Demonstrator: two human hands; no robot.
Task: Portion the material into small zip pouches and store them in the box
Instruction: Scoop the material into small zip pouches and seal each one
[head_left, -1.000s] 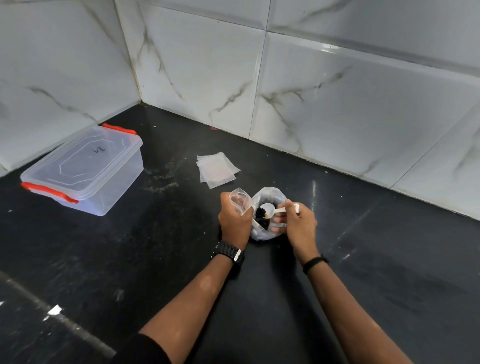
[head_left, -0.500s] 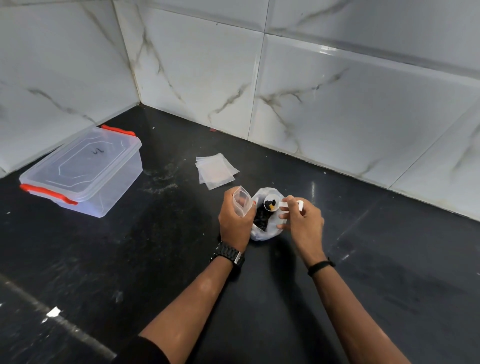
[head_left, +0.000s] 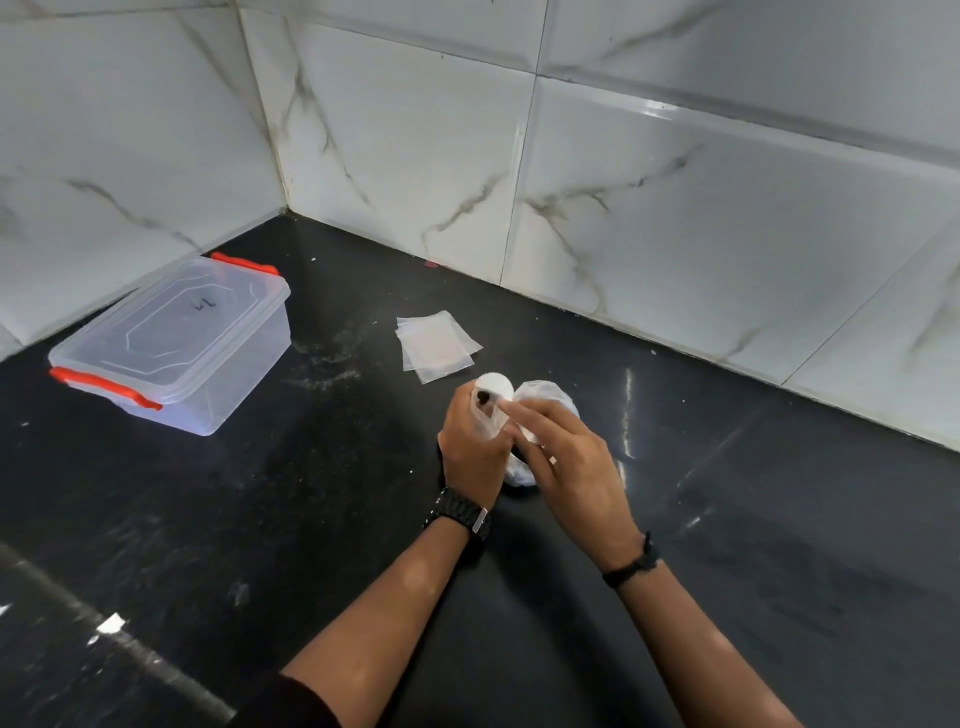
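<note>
Pouch (head_left: 485, 410) gripped by left hand (head_left: 470, 452); right hand (head_left: 566, 462) tips spoon (head_left: 496, 385).

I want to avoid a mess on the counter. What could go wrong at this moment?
1. The small clear zip pouch in the left hand has a narrow mouth, so dark material may spill beside it.
2. The right hand reaches over the open clear plastic bag and could tip it.

Open counter (head_left: 337, 519) separates hands from box (head_left: 176, 343); pouches (head_left: 436, 345) lie just behind.
</note>
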